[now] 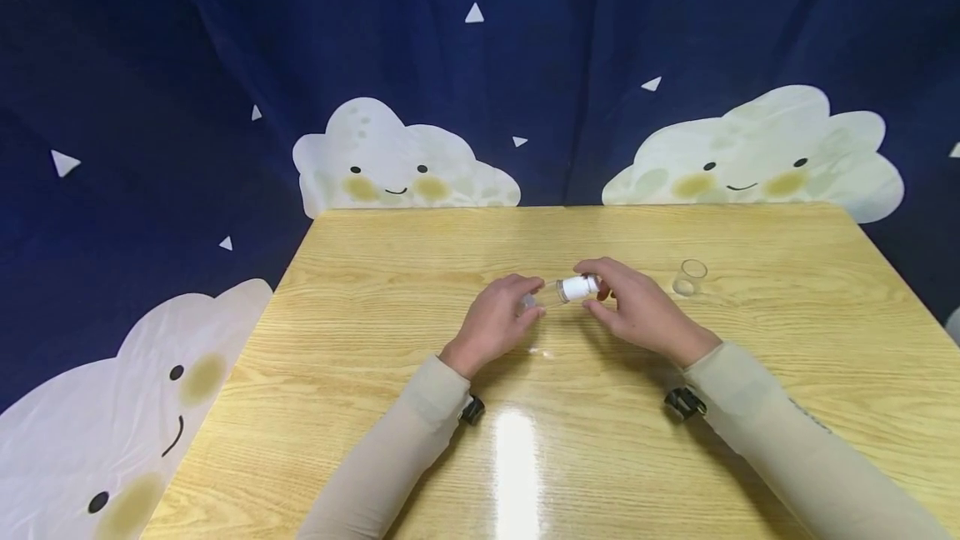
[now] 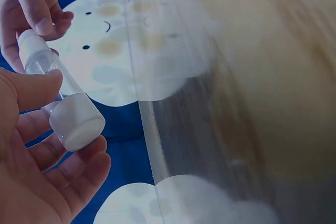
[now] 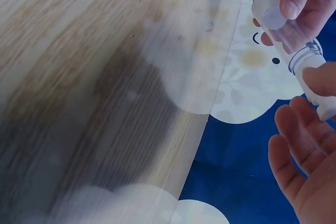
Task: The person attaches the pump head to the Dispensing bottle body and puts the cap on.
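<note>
A small clear bottle (image 1: 552, 294) with a white top part (image 1: 577, 287) lies sideways in the air between both hands, above the table. My left hand (image 1: 491, 319) pinches the clear body near its base, thumb on one side and fingers on the other. At the other end my right hand (image 1: 647, 307) grips the white top between thumb and fingers. In the left wrist view, the white base of the bottle (image 2: 79, 121) points toward the camera. The right wrist view shows the white piece inside the clear wall (image 3: 274, 18), near the left fingers.
A clear cylindrical cap or cup (image 1: 689, 277) stands on the wooden table (image 1: 375, 273), right of my right hand. Behind the table hangs a dark blue curtain (image 1: 562, 65) with clouds and white triangles. Light glares off the tabletop near the front.
</note>
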Tool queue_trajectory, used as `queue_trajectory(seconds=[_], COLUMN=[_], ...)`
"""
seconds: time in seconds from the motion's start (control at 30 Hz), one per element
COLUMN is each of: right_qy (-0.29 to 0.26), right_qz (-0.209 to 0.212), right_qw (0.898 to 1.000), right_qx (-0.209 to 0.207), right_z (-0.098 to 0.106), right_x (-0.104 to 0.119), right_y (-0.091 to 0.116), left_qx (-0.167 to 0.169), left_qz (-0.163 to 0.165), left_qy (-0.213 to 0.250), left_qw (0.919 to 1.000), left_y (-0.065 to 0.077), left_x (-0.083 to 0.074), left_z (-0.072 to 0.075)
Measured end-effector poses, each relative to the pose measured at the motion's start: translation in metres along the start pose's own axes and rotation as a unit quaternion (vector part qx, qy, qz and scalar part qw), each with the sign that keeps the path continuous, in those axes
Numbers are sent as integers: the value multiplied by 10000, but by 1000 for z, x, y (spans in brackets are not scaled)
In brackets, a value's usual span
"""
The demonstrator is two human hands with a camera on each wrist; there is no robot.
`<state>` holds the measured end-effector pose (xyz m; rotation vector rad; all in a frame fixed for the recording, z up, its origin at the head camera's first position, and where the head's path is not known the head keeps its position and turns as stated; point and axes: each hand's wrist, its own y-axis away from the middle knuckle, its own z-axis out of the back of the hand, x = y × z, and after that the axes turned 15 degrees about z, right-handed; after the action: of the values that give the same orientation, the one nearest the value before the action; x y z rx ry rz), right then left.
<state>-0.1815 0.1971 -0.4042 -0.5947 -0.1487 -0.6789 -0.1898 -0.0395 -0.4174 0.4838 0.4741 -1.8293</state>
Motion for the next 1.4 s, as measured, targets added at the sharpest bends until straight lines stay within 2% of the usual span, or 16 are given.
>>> queue_trajectory(seconds=[0.27, 0.37, 0.53, 0.7, 1.23, 1.4], right_qy=[55, 9, -131, 4, 68, -100], right_qz=[252, 116, -396, -710, -813, -793], right_qw=[9996, 9999, 9983, 9955, 9938, 9949], right_qx=[-151, -30, 409, 631, 752, 614], right_z=[0, 1, 1, 3, 6, 10], right_x=[-1, -1, -1, 0, 0, 1], right_y=[0, 1, -1, -2, -5, -4], left_qx=[20, 1, -96, -73, -69, -63], left_qz=[47, 49, 38, 33, 31, 36], left_qy=[-40, -88, -135, -180, -118, -64], left_qw=[10000, 9999, 9999, 9998, 9999, 10000], left_y=[2, 2, 3, 3, 2, 3], left_x=[0, 0, -1, -1, -1, 0], left_z=[-1, -1, 0, -1, -2, -2])
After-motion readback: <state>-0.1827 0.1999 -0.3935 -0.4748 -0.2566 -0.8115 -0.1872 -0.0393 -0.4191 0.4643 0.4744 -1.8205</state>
